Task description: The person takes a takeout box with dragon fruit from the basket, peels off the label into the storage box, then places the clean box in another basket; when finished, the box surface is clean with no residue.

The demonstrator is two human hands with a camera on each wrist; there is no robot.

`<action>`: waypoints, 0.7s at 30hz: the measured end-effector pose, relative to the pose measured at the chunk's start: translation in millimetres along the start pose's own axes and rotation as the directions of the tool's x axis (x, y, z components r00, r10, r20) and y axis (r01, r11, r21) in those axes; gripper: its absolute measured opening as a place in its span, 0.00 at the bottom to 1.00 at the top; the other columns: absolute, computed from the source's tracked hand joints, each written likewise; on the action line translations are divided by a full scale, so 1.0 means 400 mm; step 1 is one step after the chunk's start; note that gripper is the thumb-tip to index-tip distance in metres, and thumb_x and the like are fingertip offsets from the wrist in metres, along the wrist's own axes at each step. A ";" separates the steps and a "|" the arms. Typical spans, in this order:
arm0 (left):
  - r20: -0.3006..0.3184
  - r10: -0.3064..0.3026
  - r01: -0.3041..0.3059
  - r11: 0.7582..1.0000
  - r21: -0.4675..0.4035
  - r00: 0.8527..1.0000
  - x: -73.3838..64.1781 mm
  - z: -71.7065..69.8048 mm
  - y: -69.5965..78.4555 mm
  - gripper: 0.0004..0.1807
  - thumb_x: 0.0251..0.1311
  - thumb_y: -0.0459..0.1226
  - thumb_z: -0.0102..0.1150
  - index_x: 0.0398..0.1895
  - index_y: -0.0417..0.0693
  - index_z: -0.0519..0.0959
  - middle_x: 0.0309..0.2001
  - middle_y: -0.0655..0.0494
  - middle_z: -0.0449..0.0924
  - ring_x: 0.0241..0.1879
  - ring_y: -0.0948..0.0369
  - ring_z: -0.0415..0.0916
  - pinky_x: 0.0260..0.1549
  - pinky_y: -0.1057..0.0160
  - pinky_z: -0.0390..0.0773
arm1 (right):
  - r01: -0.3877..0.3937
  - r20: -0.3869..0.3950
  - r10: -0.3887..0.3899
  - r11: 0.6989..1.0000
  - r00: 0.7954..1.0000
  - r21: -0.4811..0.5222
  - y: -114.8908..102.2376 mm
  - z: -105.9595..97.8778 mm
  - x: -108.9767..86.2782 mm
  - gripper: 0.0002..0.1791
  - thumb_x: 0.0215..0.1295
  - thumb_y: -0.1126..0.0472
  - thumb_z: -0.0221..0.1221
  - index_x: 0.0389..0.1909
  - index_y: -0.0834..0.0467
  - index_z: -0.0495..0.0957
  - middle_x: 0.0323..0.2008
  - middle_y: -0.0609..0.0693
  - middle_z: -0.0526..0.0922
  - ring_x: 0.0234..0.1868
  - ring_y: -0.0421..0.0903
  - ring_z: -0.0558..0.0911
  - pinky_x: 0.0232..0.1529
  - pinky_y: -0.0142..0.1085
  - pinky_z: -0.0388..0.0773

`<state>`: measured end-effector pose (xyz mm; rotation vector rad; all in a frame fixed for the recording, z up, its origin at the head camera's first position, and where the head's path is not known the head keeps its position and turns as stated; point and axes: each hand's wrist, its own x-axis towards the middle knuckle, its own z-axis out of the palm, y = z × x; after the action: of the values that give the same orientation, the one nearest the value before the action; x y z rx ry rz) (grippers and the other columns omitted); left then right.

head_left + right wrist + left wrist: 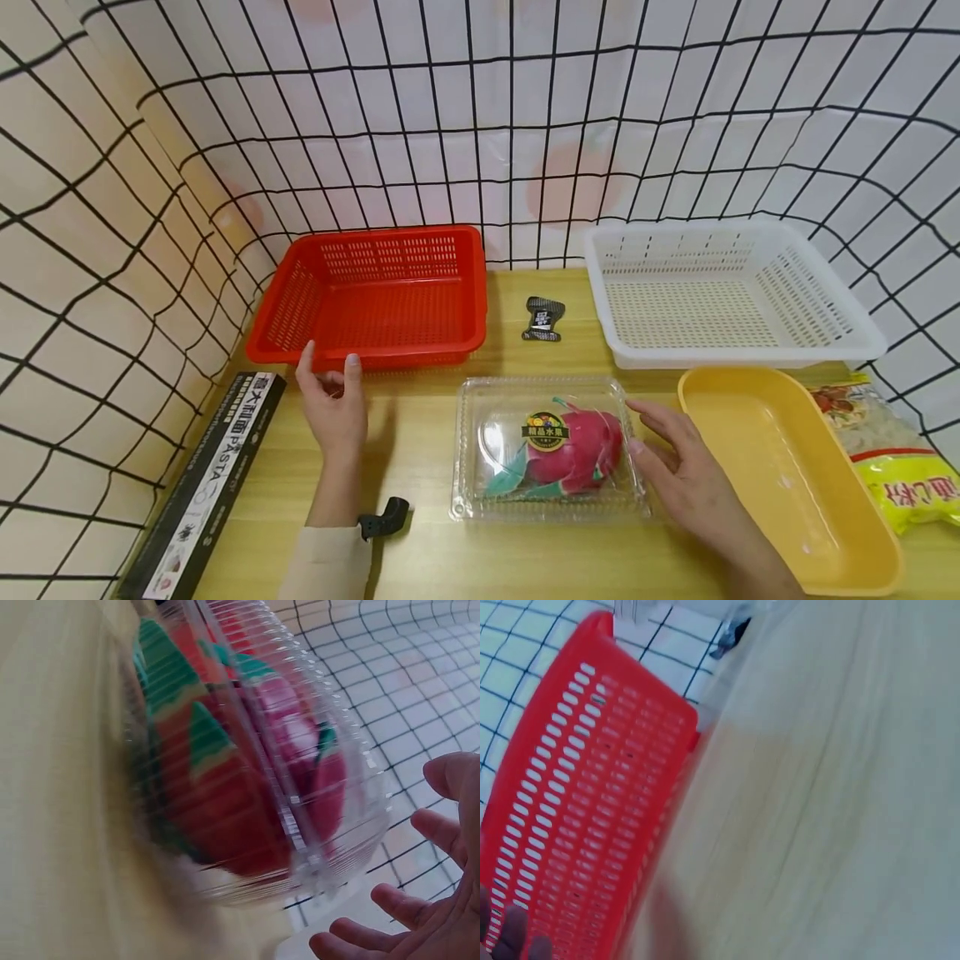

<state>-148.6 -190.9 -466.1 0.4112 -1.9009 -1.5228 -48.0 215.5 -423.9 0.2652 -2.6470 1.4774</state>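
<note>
A clear plastic clamshell box [480,450] lies closed on the table with a pink-red dragon fruit [577,450] inside; the fruit has green tips. Its lid bears a black and gold label [545,431]. My right hand [686,475] is at the box's right end, fingers spread and holding nothing. In the right wrist view a gap shows between those fingers [405,906] and the box [300,847]. My left hand [337,417] hovers by the near edge of the red basket [375,357], fingers loosely bent around nothing. Only a few of its fingertips [514,930] show in the left wrist view.
A white basket [750,358] stands back right, with a yellow tray [780,475] before it. A noodle packet [907,467] lies far right. A long pasta box [206,492] lies left. Between the baskets is a small black packet [543,319]. Black wire grid [510,133] surrounds the table.
</note>
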 end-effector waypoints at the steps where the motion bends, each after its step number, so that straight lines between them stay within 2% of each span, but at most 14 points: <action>1: 0.002 0.022 -0.022 0.999 -0.029 1.000 -0.004 -0.001 0.005 0.33 0.68 0.43 0.64 0.75 0.57 0.65 0.29 0.60 0.68 0.30 0.64 0.66 0.33 0.69 0.68 | 0.027 -0.009 -0.027 1.000 1.000 -0.004 -0.005 -0.001 0.007 0.26 0.74 0.64 0.58 0.70 0.55 0.70 0.65 0.53 0.69 0.68 0.47 0.73 0.56 0.15 0.70; 2: 0.005 0.042 -0.041 0.998 -0.057 0.999 -0.008 -0.002 0.011 0.32 0.69 0.41 0.64 0.74 0.55 0.66 0.30 0.62 0.68 0.31 0.65 0.66 0.32 0.69 0.68 | 0.049 -0.014 -0.049 0.999 0.999 -0.014 -0.010 -0.003 0.015 0.25 0.73 0.65 0.58 0.70 0.56 0.71 0.65 0.53 0.69 0.67 0.40 0.72 0.57 0.16 0.70; 3: 0.010 0.066 -0.065 0.994 -0.086 0.998 -0.012 -0.004 0.018 0.30 0.69 0.38 0.63 0.73 0.52 0.67 0.30 0.64 0.69 0.32 0.65 0.66 0.33 0.70 0.68 | 0.068 -0.019 -0.068 0.997 0.997 -0.026 -0.016 -0.004 0.023 0.25 0.73 0.66 0.58 0.69 0.57 0.71 0.66 0.53 0.69 0.66 0.35 0.70 0.58 0.21 0.74; 5: 0.026 0.122 -0.117 0.982 -0.149 0.992 -0.021 -0.005 0.032 0.27 0.69 0.33 0.61 0.70 0.45 0.69 0.32 0.66 0.70 0.32 0.66 0.67 0.32 0.71 0.67 | 0.075 -0.024 -0.077 0.996 0.997 -0.048 -0.029 -0.007 0.039 0.23 0.73 0.65 0.58 0.68 0.57 0.73 0.67 0.54 0.69 0.65 0.30 0.67 0.62 0.34 0.77; 7: 0.052 0.180 -0.167 0.967 -0.194 0.982 -0.033 -0.005 0.051 0.24 0.69 0.31 0.59 0.67 0.39 0.71 0.34 0.67 0.71 0.33 0.68 0.68 0.33 0.72 0.68 | 0.069 -0.015 -0.070 0.995 0.997 -0.071 -0.043 -0.010 0.056 0.23 0.74 0.63 0.58 0.67 0.55 0.73 0.69 0.55 0.68 0.68 0.35 0.67 0.65 0.50 0.75; 9: 0.098 0.242 -0.214 0.949 -0.234 0.965 -0.048 0.000 0.070 0.23 0.68 0.28 0.58 0.65 0.35 0.71 0.35 0.67 0.72 0.34 0.68 0.69 0.35 0.73 0.69 | 0.061 -0.004 -0.061 0.994 0.998 -0.091 -0.055 -0.010 0.074 0.22 0.74 0.60 0.59 0.67 0.54 0.74 0.70 0.56 0.67 0.70 0.47 0.67 0.64 0.63 0.70; 11: 0.156 0.291 -0.244 0.933 -0.264 0.944 -0.061 0.006 0.087 0.21 0.67 0.26 0.58 0.63 0.32 0.72 0.36 0.68 0.73 0.36 0.69 0.71 0.39 0.73 0.72 | 0.050 0.015 -0.048 0.993 0.999 -0.111 -0.067 -0.006 0.093 0.22 0.73 0.58 0.59 0.67 0.52 0.75 0.72 0.56 0.66 0.71 0.57 0.67 0.66 0.68 0.66; 13: 0.220 0.333 -0.266 0.920 -0.288 0.917 -0.074 0.016 0.101 0.21 0.66 0.24 0.58 0.61 0.29 0.72 0.37 0.66 0.74 0.38 0.69 0.73 0.44 0.72 0.74 | 0.054 0.026 -0.051 0.990 0.998 -0.133 -0.078 -0.001 0.111 0.22 0.73 0.55 0.60 0.66 0.50 0.76 0.72 0.55 0.67 0.72 0.62 0.66 0.67 0.70 0.63; 15: 0.293 0.361 -0.275 0.914 -0.298 0.885 -0.088 0.026 0.111 0.20 0.64 0.23 0.59 0.59 0.29 0.73 0.38 0.59 0.76 0.40 0.68 0.74 0.49 0.71 0.76 | 0.066 0.033 -0.062 0.988 0.998 -0.139 -0.085 0.007 0.127 0.21 0.72 0.54 0.60 0.64 0.50 0.77 0.71 0.54 0.69 0.73 0.62 0.66 0.66 0.72 0.61; 19: 0.432 0.367 -0.271 0.924 -0.270 0.823 -0.118 0.042 0.122 0.20 0.61 0.23 0.61 0.57 0.33 0.76 0.44 0.41 0.78 0.48 0.64 0.76 0.53 0.68 0.78 | 0.090 0.063 -0.083 0.989 0.995 -0.120 -0.087 0.027 0.151 0.19 0.71 0.53 0.62 0.61 0.50 0.80 0.69 0.54 0.72 0.73 0.62 0.67 0.67 0.70 0.63; 21: 0.492 0.349 -0.264 0.935 -0.236 0.798 -0.132 0.046 0.123 0.21 0.60 0.25 0.64 0.57 0.39 0.78 0.49 0.38 0.79 0.53 0.60 0.76 0.56 0.63 0.78 | 0.099 0.093 -0.087 0.986 0.992 -0.134 -0.085 0.039 0.161 0.19 0.70 0.53 0.63 0.60 0.49 0.80 0.69 0.53 0.72 0.72 0.62 0.68 0.65 0.69 0.66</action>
<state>-114.6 -131.4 -436.8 -0.4268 -2.0941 -1.6495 -104.3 178.1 -393.0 0.4436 -2.7473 1.2766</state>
